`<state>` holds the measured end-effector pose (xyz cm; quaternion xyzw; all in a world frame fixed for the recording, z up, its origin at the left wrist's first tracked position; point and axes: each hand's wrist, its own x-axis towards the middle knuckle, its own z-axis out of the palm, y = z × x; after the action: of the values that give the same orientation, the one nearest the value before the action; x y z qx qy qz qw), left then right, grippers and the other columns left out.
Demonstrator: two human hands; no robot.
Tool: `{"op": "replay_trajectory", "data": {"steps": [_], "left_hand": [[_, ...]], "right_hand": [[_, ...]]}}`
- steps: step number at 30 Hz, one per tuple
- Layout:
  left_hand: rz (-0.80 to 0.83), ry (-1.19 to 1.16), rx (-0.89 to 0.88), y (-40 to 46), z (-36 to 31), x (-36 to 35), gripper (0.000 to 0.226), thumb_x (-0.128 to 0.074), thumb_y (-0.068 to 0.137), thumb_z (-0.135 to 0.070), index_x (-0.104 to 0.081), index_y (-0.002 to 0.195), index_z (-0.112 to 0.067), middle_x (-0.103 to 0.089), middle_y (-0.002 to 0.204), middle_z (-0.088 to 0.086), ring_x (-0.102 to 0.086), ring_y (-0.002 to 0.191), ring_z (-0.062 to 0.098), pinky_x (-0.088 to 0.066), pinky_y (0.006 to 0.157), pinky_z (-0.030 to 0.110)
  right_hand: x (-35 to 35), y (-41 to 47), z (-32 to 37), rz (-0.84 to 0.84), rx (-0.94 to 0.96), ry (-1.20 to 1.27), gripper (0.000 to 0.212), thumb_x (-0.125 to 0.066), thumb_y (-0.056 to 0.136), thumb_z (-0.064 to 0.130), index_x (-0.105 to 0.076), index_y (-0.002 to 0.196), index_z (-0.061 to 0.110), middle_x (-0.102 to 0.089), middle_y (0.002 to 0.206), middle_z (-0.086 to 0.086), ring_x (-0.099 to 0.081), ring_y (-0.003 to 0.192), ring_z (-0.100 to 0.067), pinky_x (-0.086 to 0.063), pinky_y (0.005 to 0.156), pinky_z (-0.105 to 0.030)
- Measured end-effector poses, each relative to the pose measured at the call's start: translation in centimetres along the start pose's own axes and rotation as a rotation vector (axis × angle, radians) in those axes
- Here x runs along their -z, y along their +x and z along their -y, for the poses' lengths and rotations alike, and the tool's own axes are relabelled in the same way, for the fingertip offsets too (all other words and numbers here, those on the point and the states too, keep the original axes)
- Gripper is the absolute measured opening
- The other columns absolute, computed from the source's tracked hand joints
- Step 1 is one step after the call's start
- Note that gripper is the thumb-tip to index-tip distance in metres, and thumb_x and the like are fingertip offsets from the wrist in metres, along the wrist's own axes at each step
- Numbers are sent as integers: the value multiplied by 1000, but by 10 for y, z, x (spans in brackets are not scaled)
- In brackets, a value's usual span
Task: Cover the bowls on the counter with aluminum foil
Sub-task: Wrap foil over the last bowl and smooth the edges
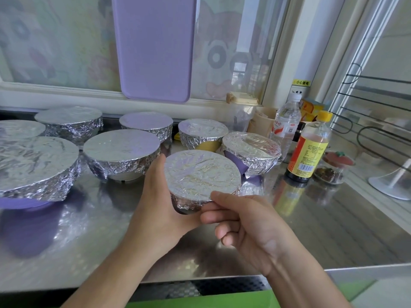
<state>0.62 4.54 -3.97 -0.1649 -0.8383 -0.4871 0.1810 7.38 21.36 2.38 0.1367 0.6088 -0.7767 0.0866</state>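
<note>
A small foil-covered bowl (201, 176) is in the middle of the steel counter (322, 230), between both hands. My left hand (159, 196) cups its left side and underside. My right hand (242, 221) pinches the crimped foil at its near rim with thumb and fingers. Several other foil-covered bowls stand behind and to the left: a large purple one (33, 165), a white one (121, 152), a yellow one (202, 133) and a purple one (251, 150) at the right.
A soy sauce bottle (308, 150), a water bottle (285, 124), a small glass jar (333, 168) and a clear canister (240, 112) stand at the back right. A purple cutting board (153, 47) leans on the window. The counter's front edge runs below my arms.
</note>
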Motion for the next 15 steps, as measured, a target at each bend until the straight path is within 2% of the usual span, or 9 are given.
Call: {"op": "replay_trajectory", "data": {"steps": [4,9,11,13,15], "left_hand": [[-3,0,5,1,0,0,151,-82,42,-80,-15,165,-23,-25,164,-11,-25,144,-8,-13,101,-8],[-4,20,4,0,1,0,149,-91,47,-70,-14,165,-23,-24,164,-12,-25,145,-7,-14,101,-7],[-5,38,2,0,2,0,146,-94,51,-62,-12,165,-24,-22,166,-10,-25,149,-3,-16,107,-1],[-5,51,3,0,2,-1,145,-88,51,-67,-9,165,-26,-19,167,-10,-23,151,-1,-17,109,5],[-11,49,11,0,1,-1,141,-74,50,-75,-8,165,-27,-18,168,-9,-22,151,-2,-15,107,4]], "right_hand": [[-2,0,0,-12,-3,23,30,-68,99,15,-76,80,-6,-73,72,-21,-56,37,-15,-42,33,-20],[-3,0,-2,1,-24,31,28,-70,98,18,-76,86,-6,-75,78,-22,-58,39,-15,-44,34,-20],[-6,0,-3,22,-41,37,28,-70,98,20,-76,88,-6,-76,80,-22,-58,39,-14,-43,34,-19],[-12,-1,-6,41,-56,50,30,-69,99,22,-76,92,-6,-77,83,-22,-59,40,-14,-44,34,-20],[-16,0,-8,33,-54,77,29,-66,101,20,-75,95,-7,-78,84,-22,-60,41,-14,-45,35,-19]]}}
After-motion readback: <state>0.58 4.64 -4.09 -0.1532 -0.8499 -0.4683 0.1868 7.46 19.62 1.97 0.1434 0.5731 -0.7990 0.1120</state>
